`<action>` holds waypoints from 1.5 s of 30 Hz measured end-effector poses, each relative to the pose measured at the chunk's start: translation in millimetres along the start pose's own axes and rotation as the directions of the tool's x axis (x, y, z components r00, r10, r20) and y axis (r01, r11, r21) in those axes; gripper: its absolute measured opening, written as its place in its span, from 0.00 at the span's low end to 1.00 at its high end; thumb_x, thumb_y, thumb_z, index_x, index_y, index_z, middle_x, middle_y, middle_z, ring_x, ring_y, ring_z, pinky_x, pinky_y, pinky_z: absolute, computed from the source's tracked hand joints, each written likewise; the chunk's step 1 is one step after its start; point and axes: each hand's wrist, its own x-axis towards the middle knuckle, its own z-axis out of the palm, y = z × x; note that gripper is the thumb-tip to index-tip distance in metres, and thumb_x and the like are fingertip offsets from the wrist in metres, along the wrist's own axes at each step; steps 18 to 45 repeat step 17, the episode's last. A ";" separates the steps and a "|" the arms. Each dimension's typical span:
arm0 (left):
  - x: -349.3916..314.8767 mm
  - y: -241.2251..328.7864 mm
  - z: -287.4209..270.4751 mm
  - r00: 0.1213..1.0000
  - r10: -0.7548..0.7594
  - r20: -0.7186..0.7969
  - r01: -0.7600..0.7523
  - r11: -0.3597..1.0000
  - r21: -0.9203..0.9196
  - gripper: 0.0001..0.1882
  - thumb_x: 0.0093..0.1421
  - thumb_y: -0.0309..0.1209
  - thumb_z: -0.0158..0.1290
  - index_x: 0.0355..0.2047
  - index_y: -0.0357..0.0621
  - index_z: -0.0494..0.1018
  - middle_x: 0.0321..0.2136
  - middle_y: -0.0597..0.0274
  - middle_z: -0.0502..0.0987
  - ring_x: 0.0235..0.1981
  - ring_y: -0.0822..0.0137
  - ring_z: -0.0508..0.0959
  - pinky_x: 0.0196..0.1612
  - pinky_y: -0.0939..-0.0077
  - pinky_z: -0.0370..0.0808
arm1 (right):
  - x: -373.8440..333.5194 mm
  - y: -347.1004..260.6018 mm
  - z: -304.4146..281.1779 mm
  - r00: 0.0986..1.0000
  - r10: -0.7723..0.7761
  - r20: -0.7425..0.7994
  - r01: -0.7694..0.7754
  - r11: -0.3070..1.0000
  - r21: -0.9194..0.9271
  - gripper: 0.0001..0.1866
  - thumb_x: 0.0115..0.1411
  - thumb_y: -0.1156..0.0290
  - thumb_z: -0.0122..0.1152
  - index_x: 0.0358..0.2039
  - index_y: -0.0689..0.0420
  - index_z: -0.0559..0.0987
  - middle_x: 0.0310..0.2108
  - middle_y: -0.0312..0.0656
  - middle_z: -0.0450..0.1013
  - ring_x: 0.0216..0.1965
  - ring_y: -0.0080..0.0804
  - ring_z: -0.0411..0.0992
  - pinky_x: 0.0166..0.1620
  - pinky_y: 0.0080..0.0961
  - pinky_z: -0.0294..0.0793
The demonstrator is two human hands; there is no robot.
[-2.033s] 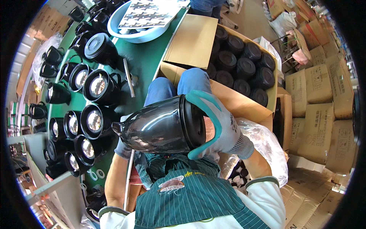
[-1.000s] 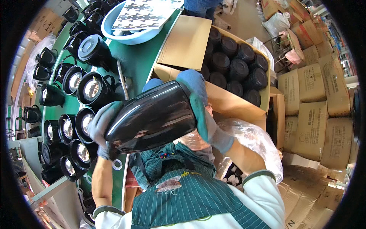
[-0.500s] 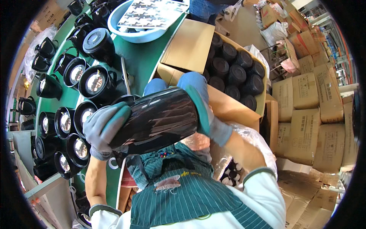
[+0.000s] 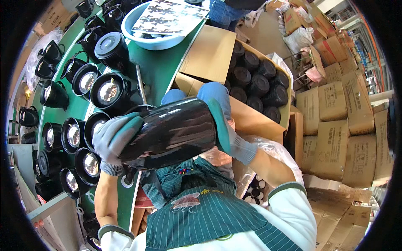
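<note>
A large glossy black jug (image 4: 173,133) lies on its side across my lap, tilted up to the right. My left hand (image 4: 116,138), in a grey and teal glove, wraps round its left end. My right hand (image 4: 225,129), gloved alike, presses against the right end with palm and fingers, so the jug is held between both. What is at the jug's left end is mostly covered by my left hand. Close beside that hand, more black jugs with shiny silver insides (image 4: 91,164) stand on the green table (image 4: 157,69).
A light blue basin (image 4: 161,42) with a patterned sheet on it sits at the far side. An upright metal rod (image 4: 140,85) stands behind the jug. To the right is an open carton (image 4: 251,111) of black round parts. Stacked cartons (image 4: 328,144) line the right. Another person's jeans (image 4: 222,12) show at the top.
The view has shifted slightly. Both hands keep their hold on the jug, which has hardly moved.
</note>
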 end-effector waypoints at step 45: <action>-9.7 7.8 28.6 0.872 -0.489 0.028 0.477 0.834 -0.276 0.18 0.55 0.32 0.64 0.42 0.33 0.83 0.38 0.51 0.85 0.39 0.57 0.86 0.48 0.68 0.80 | -13.4 -63.1 38.7 0.843 -0.527 0.108 0.512 0.723 -0.464 0.45 0.71 0.43 0.49 0.75 0.63 0.51 0.75 0.56 0.48 0.75 0.49 0.49 0.75 0.45 0.48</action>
